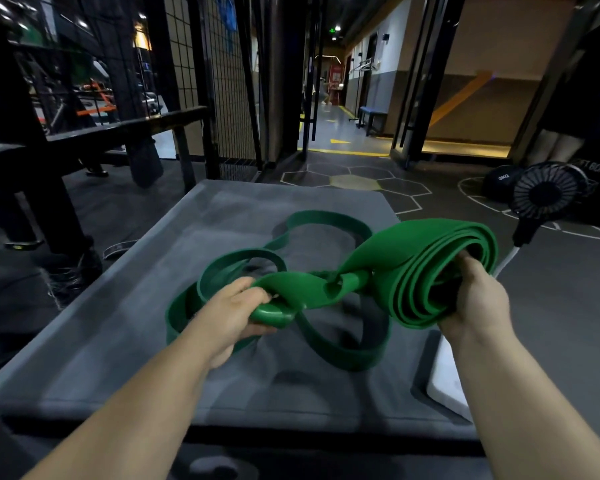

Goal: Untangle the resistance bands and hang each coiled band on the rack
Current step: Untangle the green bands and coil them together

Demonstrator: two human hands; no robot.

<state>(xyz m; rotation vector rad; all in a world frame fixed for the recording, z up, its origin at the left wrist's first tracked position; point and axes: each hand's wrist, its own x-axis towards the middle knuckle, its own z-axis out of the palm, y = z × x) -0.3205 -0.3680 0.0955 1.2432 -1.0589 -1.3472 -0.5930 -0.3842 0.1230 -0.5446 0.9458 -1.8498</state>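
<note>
A wide green resistance band (426, 268) is folded into a coil of several layers, and my right hand (475, 299) grips that coil from the right, above the grey padded platform (125, 341). A twisted stretch of the same green runs left to my left hand (236, 306), which grips a bunched fold of band. Narrower, darker green band loops (329, 220) lie tangled on the platform under and behind both hands. I cannot tell where one band ends and another begins.
A black metal rack frame (32, 161) and a wire mesh panel (222, 81) stand at the left and back. A small black fan (548, 195) and a dark 3 kg ball (499, 181) sit on the floor at right, near a person's legs (565, 143).
</note>
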